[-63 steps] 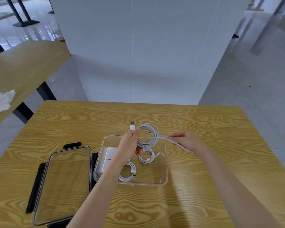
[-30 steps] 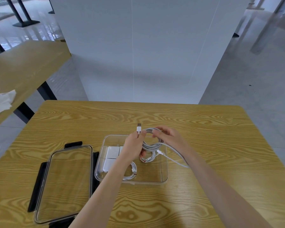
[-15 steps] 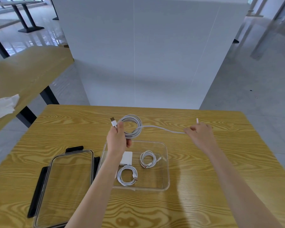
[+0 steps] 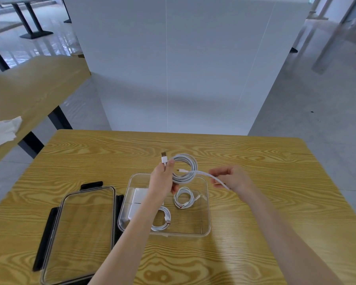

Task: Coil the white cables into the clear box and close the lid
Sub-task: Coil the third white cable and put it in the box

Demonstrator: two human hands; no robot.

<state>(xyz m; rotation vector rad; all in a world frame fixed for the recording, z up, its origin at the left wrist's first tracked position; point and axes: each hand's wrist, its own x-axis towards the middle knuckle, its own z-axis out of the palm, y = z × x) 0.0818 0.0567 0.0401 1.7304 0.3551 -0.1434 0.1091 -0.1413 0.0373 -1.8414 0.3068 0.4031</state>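
Observation:
My left hand grips a white cable coil above the far edge of the clear box, its USB plug sticking up past my thumb. A loose strand of the same cable runs right to my right hand, which pinches it. Its small end plug lies across the middle of the coil. Inside the box lie two smaller coiled white cables and a white charger, partly hidden by my left forearm. The clear lid with black clips lies flat to the box's left.
Everything sits on a wood-grain table. A white partition wall stands just behind its far edge. Another wooden table with a crumpled white tissue is at the left, across a gap of floor.
My right hand has come back toward the coil, bringing the loose strand and its end plug in over the loop. My left hand with the coil has shifted right and slightly nearer the box.

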